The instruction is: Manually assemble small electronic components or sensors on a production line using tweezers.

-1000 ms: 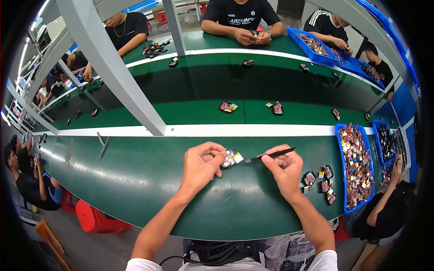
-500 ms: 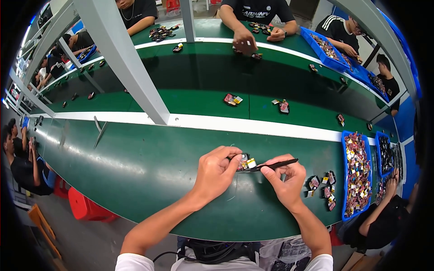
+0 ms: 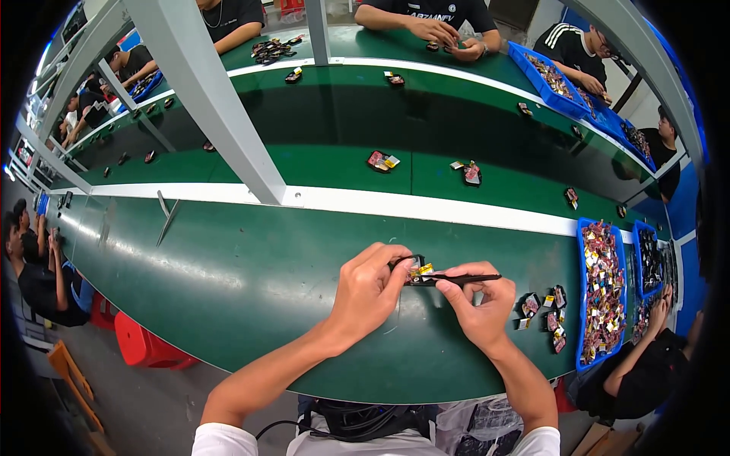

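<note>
Green bench [image 3: 228,262], dark strip [image 3: 319,125] beyond, co-workers [image 3: 433,24] on far side. Blue tray [image 3: 582,319] of parts, right. Right hand [image 3: 484,302]: fingers wrapped tight round dark tweezers [image 3: 475,278]. Left hand [image 3: 369,287]: fingers pinched on small module [image 3: 416,266], over near bench; tweezer contact unclear. Risk: loose pinch or skewed tip could slip, tear yellow tab [image 3: 426,268].
</note>
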